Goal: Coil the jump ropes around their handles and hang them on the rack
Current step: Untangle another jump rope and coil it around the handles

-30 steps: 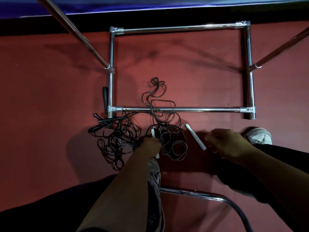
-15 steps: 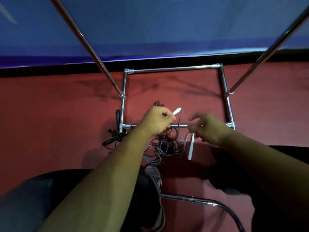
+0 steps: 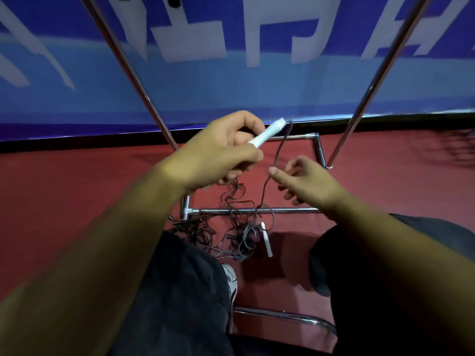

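Note:
My left hand (image 3: 221,152) grips a white jump rope handle (image 3: 268,134), raised in front of me with its tip pointing up and right. A thin dark cord (image 3: 279,155) runs from that tip down past my right hand (image 3: 305,179). That hand's thumb and forefinger lie at the cord; whether they pinch it I cannot tell. The cord drops into a tangled pile of ropes (image 3: 239,227) on the red floor. The second white handle (image 3: 266,238) lies by the pile. The chrome rack (image 3: 257,210) stands over the pile, its base bar crossing it.
Two slanted chrome rack poles (image 3: 133,70) rise left and right of my hands. A blue banner (image 3: 231,80) hangs behind. A second dark tangle with black handles (image 3: 190,226) lies left of the pile. My knees and a white shoe (image 3: 230,278) are below, with a chair tube (image 3: 282,316).
My left hand has lifted the white handle from the floor pile up to chest height. My right hand rose to the hanging cord. My view tilted up toward the banner.

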`<state>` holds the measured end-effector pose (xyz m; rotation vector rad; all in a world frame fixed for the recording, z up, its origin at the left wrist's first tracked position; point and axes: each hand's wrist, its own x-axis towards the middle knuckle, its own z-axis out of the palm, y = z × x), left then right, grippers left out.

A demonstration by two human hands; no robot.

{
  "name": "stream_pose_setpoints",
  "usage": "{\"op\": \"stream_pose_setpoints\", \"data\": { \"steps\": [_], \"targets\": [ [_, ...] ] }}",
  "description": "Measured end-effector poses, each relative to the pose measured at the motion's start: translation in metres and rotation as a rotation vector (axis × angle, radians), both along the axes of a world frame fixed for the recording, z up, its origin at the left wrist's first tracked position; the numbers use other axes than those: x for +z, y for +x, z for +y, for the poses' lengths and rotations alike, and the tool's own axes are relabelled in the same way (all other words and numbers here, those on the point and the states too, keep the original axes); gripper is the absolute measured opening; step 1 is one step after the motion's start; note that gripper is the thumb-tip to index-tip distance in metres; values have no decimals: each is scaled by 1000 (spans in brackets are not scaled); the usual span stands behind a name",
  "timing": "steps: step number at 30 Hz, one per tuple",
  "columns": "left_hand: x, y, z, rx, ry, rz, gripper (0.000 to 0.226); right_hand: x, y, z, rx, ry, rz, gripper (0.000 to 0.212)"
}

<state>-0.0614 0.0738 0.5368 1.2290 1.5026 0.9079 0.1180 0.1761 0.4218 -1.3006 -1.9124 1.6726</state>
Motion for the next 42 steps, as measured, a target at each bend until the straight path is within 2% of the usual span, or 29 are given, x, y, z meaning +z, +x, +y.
{"op": "stream_pose_setpoints", "data": {
  "steps": [3, 4, 6, 8, 11, 17, 20, 23, 28, 30, 33, 35, 38, 42],
  "targets": [
    [9, 6, -8, -10, 49, -107, 21, 0, 0, -11, 177, -5, -47, 14],
    [9, 8, -9, -14, 58, -133, 19, 0, -2, -14, 188, 4, -37, 13],
    [2, 9, -9, 24, 49, -118, 18, 5, -8, -18, 117, -15, 35, 33],
    [-11, 5, -7, 143, -13, -40, 17, 15, -10, -19, 15, -91, 163, 47],
    [-34, -1, -3, 227, -172, 124, 17, 31, -7, -16, -34, -163, 345, 50],
    [-58, 6, 7, 31, -255, 280, 24, 51, -8, -13, -22, -414, 667, 48],
    [-64, 15, 9, -23, -257, 356, 37, 54, -7, -7, -51, -510, 784, 46],
    [-71, 20, 16, -3, -269, 431, 21, 56, -3, -2, -68, -541, 837, 43],
    [-71, 17, 28, 120, -186, 354, 24, 48, 3, 7, -205, -418, 676, 14],
    [-69, 17, 30, 142, -136, 358, 25, 36, 4, 7, -220, -317, 459, 13],
    [-65, 17, 33, 133, -73, 330, 25, 20, 4, 1, -116, -69, 125, 15],
    [-62, 18, 33, 104, -45, 299, 26, 11, 2, -3, -15, 60, 91, 21],
    [-61, 17, 31, 65, -18, 270, 24, 10, -1, -7, 114, 91, 118, 39],
    [-62, 11, 30, 110, 41, 299, 21, 11, -3, -9, 177, 84, 193, 31]
  ]
}}
